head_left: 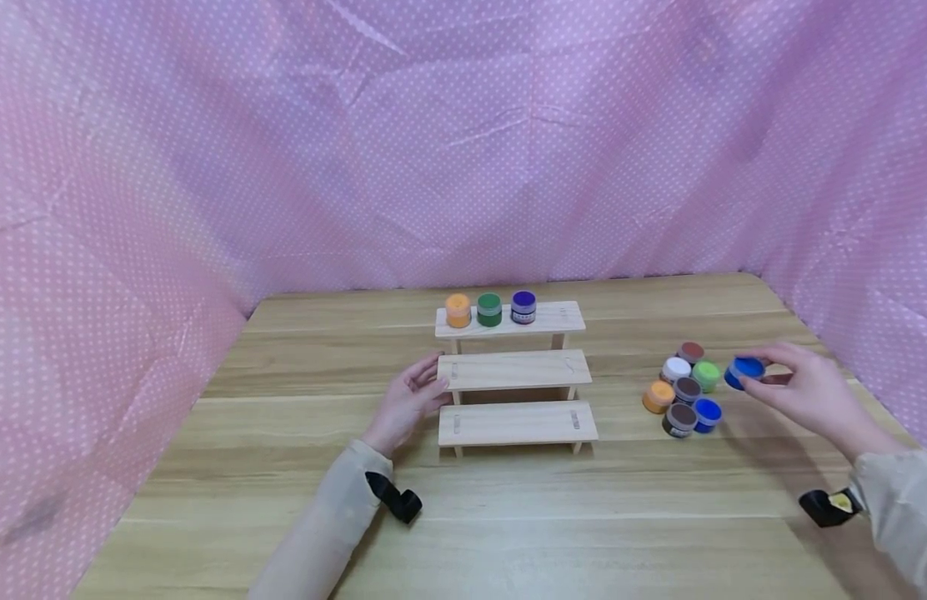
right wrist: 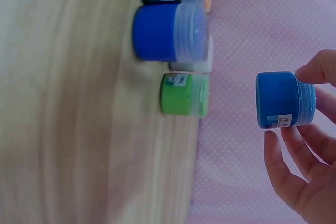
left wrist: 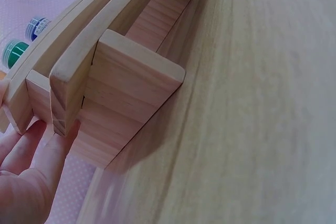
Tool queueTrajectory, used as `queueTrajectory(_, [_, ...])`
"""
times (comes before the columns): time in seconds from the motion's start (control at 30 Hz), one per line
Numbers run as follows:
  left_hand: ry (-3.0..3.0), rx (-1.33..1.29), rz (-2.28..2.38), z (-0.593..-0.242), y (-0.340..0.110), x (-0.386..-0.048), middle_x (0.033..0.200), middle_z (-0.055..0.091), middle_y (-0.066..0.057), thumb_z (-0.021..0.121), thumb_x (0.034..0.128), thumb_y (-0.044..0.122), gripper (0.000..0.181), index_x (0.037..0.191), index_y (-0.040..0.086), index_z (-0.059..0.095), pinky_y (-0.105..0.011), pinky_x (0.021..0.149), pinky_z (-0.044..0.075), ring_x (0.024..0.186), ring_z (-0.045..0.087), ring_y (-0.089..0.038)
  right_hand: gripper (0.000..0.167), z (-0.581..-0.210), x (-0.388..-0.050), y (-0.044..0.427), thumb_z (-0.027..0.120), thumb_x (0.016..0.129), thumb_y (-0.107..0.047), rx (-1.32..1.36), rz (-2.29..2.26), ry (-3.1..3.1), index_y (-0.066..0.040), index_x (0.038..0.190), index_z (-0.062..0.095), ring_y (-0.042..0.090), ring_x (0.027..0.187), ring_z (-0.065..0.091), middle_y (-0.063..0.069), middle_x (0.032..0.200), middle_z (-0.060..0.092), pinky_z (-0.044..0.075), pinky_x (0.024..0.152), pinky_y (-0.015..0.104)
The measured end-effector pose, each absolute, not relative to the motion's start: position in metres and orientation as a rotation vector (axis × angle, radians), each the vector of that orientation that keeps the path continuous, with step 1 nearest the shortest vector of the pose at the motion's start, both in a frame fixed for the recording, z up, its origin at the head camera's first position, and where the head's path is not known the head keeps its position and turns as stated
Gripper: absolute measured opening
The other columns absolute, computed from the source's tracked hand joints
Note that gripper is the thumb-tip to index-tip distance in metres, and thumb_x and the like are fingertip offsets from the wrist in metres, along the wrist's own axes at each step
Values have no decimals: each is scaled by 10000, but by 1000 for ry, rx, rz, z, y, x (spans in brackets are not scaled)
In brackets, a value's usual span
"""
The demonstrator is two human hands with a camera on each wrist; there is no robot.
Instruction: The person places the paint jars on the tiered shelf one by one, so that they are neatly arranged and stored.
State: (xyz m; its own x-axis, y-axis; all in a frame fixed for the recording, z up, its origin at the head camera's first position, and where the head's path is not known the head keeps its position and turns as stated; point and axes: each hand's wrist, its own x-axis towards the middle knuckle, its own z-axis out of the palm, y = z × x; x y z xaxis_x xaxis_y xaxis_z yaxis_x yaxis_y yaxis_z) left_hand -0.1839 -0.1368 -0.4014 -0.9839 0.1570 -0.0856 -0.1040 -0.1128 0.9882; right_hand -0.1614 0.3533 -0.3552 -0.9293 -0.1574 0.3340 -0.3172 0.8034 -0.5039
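On the table stands a three-tier wooden display rack (head_left: 518,423). My left hand (head_left: 407,402) is at its left side, holding the end of the middle tier (head_left: 514,371); in the left wrist view the fingers (left wrist: 50,158) meet the board ends. To the right, my right hand (head_left: 812,396) pinches a blue paint jar (right wrist: 278,99) between thumb and fingers, raised off the table beside a cluster of jars. An orange jar (head_left: 458,311), a green jar (head_left: 489,309) and a purple-blue jar (head_left: 523,307) stand on the top tier.
The cluster right of the rack holds several jars: a light green jar (head_left: 707,376), a white jar (head_left: 675,370), another blue jar (head_left: 707,415), an orange one and brownish ones. Pink dotted cloth (head_left: 463,150) hangs behind the wooden table (head_left: 298,417).
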Motion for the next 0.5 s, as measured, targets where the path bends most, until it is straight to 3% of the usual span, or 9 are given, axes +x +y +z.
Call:
queueTrajectory(0.2, [1962, 44, 2219, -401, -136, -184, 1449, 404, -219, 518, 942, -11, 540, 1450, 34, 339, -364, 937, 531, 1157, 554, -264, 305, -351, -162, 344, 727, 786, -12, 411, 838, -2695, 62, 1072, 649, -244, 819, 402, 214, 1021, 618, 475, 593, 18])
queueTrajectory(0.4, [1965, 41, 2218, -401, -136, -184, 1449, 405, -218, 522, 943, -4, 539, 1449, 38, 342, -382, 950, 522, 1160, 552, -270, 311, -349, -163, 331, 736, 760, 19, 463, 869, -2645, 38, 1062, 666, -217, 837, 430, -107, 992, 579, 476, 621, 11])
queueTrajectory(0.5, [1972, 47, 2212, -401, -136, -184, 1451, 402, -219, 523, 944, 0, 542, 1452, 34, 335, -388, 954, 518, 1171, 545, -283, 311, -347, -163, 325, 738, 760, 17, 476, 872, -2635, 23, 1064, 672, -213, 836, 435, -165, 994, 542, 468, 630, 3])
